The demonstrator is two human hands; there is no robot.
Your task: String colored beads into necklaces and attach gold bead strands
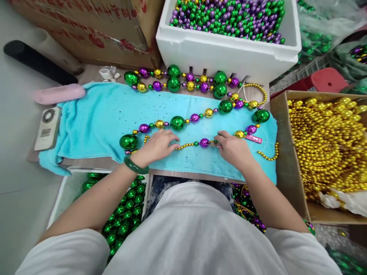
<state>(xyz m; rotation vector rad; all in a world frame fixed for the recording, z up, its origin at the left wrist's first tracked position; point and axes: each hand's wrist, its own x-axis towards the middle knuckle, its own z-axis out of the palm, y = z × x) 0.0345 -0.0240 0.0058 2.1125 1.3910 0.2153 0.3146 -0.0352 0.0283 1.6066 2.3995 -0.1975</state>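
Note:
A bead necklace point(177, 122) of large green, purple and gold beads lies in a long loop on a blue towel point(97, 118). My left hand point(160, 145), with a green bangle point(136, 165) at its wrist, rests flat with thumb and fingers apart. It covers part of a string of small gold beads point(186, 146). Beside a purple bead point(204, 143) on the same string, my right hand point(231, 148) is closed. A small metallic thing shows at its fingertips, mostly hidden by the fingers. Near the right knuckles lies a pink tag point(254, 139).
Behind the towel stands a white foam box point(226, 53) of green and purple beads. Another bead necklace point(173, 84) lies before it. To the right is a cardboard box point(289, 160) of gold beads. A small white device point(47, 128) and pink case point(60, 94) sit left.

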